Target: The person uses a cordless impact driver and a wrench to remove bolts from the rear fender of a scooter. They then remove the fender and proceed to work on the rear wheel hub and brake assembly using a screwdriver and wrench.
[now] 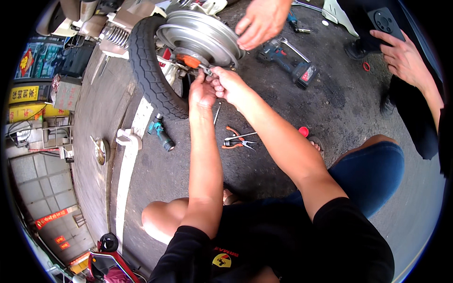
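Observation:
My left hand [203, 92] and my right hand [229, 84] meet beside the hub of a silver wheel rim [203, 35]. Their fingers are pinched close together around a small metal part that I cannot make out, just below an orange-red part [188, 60] at the hub. A black tire [151, 70] stands upright and tilted just left of my hands, apart from the rim. Another person's hand [262, 23] reaches in from the top, its fingers at the rim's right edge.
A cordless impact wrench [289, 62] and a spanner [295, 49] lie to the right. Orange-handled pliers [238, 140] and a teal power tool [161, 133] lie nearer me. A bystander at right holds a phone [386, 23]. A metal bowl [100, 152] sits at left.

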### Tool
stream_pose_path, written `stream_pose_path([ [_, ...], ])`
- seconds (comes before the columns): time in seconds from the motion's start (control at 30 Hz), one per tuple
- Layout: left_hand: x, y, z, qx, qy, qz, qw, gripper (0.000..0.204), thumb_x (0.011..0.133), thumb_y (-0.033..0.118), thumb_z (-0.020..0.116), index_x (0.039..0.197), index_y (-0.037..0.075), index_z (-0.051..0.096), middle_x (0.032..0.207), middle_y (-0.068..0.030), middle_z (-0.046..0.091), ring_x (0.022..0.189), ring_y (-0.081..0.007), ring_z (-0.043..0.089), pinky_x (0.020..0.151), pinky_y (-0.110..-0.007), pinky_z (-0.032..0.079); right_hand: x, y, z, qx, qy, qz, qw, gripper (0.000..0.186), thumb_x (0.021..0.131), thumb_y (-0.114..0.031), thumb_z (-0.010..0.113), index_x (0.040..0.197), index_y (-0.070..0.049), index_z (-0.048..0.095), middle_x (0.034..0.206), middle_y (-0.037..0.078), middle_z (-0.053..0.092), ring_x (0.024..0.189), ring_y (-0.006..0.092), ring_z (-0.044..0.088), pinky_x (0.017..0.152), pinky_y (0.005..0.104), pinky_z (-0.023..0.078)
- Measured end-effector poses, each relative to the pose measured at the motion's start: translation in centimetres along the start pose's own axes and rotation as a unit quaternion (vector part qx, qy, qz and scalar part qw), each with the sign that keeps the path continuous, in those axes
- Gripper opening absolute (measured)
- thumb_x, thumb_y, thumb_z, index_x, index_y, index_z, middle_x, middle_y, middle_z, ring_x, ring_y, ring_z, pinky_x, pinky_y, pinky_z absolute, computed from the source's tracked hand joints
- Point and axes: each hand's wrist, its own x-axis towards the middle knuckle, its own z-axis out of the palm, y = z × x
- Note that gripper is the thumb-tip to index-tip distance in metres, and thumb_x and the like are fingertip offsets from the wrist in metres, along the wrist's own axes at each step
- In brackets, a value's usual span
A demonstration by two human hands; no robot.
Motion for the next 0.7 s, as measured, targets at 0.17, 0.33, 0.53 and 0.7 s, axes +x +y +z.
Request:
stream_pose_path([
  [0.17, -0.8, -0.6, 0.0, -0.087, -0.109, -0.02, 0.99, 0.046, 0.096, 0.047, 0.044, 0.086, 0.004, 0.057, 0.07, -0.0066, 0.052, 0.06, -0.0227, 0.049, 0.052, -0.034, 0.041, -0.5, -0.1, -0.1, -0.021, -0.006, 0.002, 1.0, 0.033, 0.097, -0.03, 0.049, 0.083, -0.001, 0.057, 0.057, -0.005, 0.039, 0.043, 0.0056, 0.032, 0.037, 0.0217, 0.026],
  [0.33, -0.9, -0.4, -0.3, -0.061, -0.094, -0.034, 0.993, 0.035, 0.094, 0.045, 0.052, 0.077, 0.014, 0.053, 0.066, 0.0, 0.05, 0.057, -0.0177, 0.048, 0.048, -0.029, 0.039, -0.2, 0.4, 0.1, -0.024, 0.003, -0.008, 1.0, 0.034, 0.096, -0.033, 0.048, 0.081, -0.005, 0.057, 0.058, -0.003, 0.043, 0.043, 0.0073, 0.036, 0.037, 0.0235, 0.029],
  [0.53, -0.8, -0.1, 0.7, -0.012, 0.019, -0.004, 1.0, 0.04, 0.096, 0.04, 0.051, 0.066, 0.014, 0.046, 0.052, 0.0004, 0.043, 0.041, -0.0143, 0.039, 0.036, -0.028, 0.032, 0.0, 0.7, 0.1, -0.024, -0.019, 0.017, 0.999, 0.041, 0.094, -0.045, 0.052, 0.076, -0.009, 0.054, 0.059, -0.002, 0.045, 0.044, 0.0085, 0.035, 0.039, 0.0237, 0.03],
  [0.7, -0.2, -0.1, 1.2, -0.033, 0.069, 0.01, 0.997, 0.034, 0.099, 0.036, 0.045, 0.075, 0.012, 0.048, 0.059, -0.001, 0.045, 0.046, -0.0146, 0.039, 0.038, -0.028, 0.031, -0.2, 0.2, -0.1, 0.023, -0.065, 0.026, 0.997, 0.033, 0.095, -0.037, 0.051, 0.074, -0.011, 0.052, 0.057, -0.003, 0.043, 0.043, 0.0076, 0.033, 0.04, 0.0231, 0.027],
])
